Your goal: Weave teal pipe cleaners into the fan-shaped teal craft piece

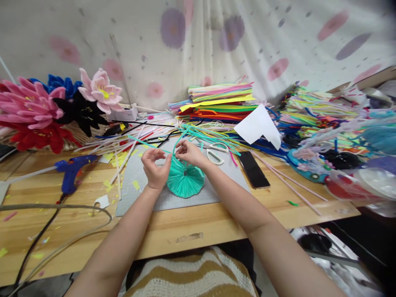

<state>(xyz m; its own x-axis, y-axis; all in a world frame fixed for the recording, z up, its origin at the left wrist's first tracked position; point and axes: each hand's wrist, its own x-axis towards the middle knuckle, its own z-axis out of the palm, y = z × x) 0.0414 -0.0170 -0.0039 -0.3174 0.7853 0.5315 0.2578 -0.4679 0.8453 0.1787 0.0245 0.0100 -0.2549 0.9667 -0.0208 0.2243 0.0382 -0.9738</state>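
Observation:
A teal fan-shaped piece made of pipe cleaners (185,180) stands on a grey cutting mat (198,194). My left hand (155,166) has its fingers curled in a pinch on a thin teal pipe cleaner (145,144) just above the piece's left side. My right hand (190,153) is closed on the top of the piece, where a teal strand loops up. The two hands nearly touch over the piece.
White-handled scissors (215,152) and a black phone (253,169) lie right of the hands. A blue glue gun (71,171) rests at the left with cables. Pipe-cleaner flowers (46,109) stand far left. Stacks of coloured pipe cleaners (221,101) and white paper (258,125) fill the back.

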